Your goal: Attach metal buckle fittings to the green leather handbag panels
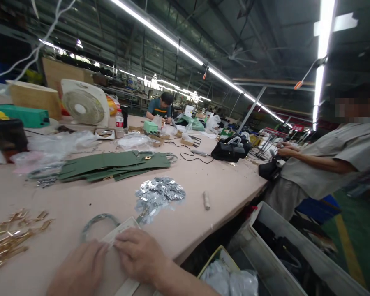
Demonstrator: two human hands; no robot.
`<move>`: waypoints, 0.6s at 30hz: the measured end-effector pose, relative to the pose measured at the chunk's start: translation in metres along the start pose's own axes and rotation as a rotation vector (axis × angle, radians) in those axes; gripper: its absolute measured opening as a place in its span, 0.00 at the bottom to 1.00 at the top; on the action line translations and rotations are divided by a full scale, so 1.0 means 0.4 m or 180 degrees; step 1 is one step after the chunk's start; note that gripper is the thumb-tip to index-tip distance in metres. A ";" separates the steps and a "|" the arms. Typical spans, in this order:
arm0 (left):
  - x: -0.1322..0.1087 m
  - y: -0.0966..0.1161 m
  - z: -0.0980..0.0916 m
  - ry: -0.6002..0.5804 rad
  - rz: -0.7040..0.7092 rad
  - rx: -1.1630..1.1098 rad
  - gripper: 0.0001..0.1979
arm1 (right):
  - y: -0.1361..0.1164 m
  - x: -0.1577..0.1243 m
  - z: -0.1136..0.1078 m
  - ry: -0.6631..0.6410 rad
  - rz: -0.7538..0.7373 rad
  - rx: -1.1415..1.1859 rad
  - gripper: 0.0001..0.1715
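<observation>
While the pale strip (128, 225) juts forward over the bench (185, 234) from between your fingers (123, 239), your right hand (142, 253) pinches its near edge, back turned up. Your left hand (82, 265) angles in beside it, fingers bunched against the strip, their grip impossible to tell.

Wht piece (127, 225) matt; slvr tabs (162, 193) glossy metal.

White fan (84, 105) left of red-labelled bottle (119, 119); black handbag (224, 151) farther right.
</observation>
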State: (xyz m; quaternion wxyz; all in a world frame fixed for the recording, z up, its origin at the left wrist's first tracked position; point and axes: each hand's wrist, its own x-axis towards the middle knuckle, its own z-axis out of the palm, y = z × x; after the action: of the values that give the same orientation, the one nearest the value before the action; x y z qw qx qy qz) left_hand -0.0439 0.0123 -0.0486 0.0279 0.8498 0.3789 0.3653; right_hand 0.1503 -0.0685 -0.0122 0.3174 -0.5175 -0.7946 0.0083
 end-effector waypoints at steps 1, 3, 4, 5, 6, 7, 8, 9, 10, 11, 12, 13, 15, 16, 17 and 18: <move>-0.003 -0.002 0.003 -0.0029 0.0017 -0.0011 0.15 | -0.001 0.001 0.002 0.0008 0.0004 0.0012 0.21; -0.007 -0.010 0.008 -0.0121 -0.0015 -0.0073 0.14 | -0.003 0.002 0.005 0.0043 0.0013 0.0030 0.21; -0.008 -0.015 0.010 -0.0167 -0.0072 -0.0113 0.13 | -0.003 0.002 0.006 0.0059 0.0011 0.0038 0.21; -0.007 -0.019 0.012 -0.0213 -0.0150 -0.0163 0.13 | -0.004 0.002 0.006 0.0069 0.0006 0.0043 0.21; -0.005 -0.024 0.014 -0.0265 -0.0256 -0.0217 0.13 | -0.005 0.003 0.006 0.0076 0.0000 0.0048 0.20; -0.003 -0.028 0.017 -0.0329 -0.0399 -0.0267 0.13 | -0.005 0.003 0.006 0.0079 -0.0001 0.0051 0.20; -0.001 -0.032 0.019 -0.0400 -0.0571 -0.0308 0.13 | -0.005 0.003 0.005 0.0082 0.0001 0.0053 0.21; 0.001 -0.035 0.022 -0.0484 -0.0745 -0.0342 0.14 | -0.005 0.003 0.005 0.0085 0.0008 0.0057 0.21; 0.003 -0.038 0.025 -0.0566 -0.0899 -0.0369 0.15 | -0.005 0.003 0.004 0.0092 0.0021 0.0067 0.21; 0.003 -0.040 0.027 -0.0625 -0.1002 -0.0399 0.15 | -0.005 0.003 0.004 0.0105 0.0033 0.0081 0.21; 0.002 -0.044 0.029 -0.0654 -0.1019 -0.0445 0.15 | -0.006 0.003 0.003 0.0124 0.0041 0.0103 0.21; 0.000 -0.047 0.031 -0.0652 -0.0949 -0.0506 0.15 | -0.008 0.002 0.002 0.0155 0.0050 0.0141 0.21; -0.006 -0.055 0.032 -0.0529 -0.0676 -0.0617 0.14 | -0.012 0.000 -0.002 0.0210 0.0046 0.0315 0.21; -0.009 -0.058 0.032 -0.0448 -0.0541 -0.0651 0.14 | -0.014 -0.002 -0.005 0.0237 0.0064 0.0470 0.22; -0.012 -0.059 0.031 -0.0381 -0.0438 -0.0671 0.13 | -0.013 -0.005 -0.011 0.0300 0.0128 0.0671 0.23; -0.013 -0.059 0.028 -0.0335 -0.0364 -0.0669 0.13 | -0.009 -0.008 -0.018 0.0427 0.0250 0.0898 0.23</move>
State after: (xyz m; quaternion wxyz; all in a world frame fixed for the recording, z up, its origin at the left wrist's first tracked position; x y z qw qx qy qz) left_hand -0.0537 0.0282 -0.0676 0.1574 0.8372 0.3844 0.3557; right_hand 0.1517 -0.0750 -0.0068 0.4387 -0.4978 -0.7417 0.0977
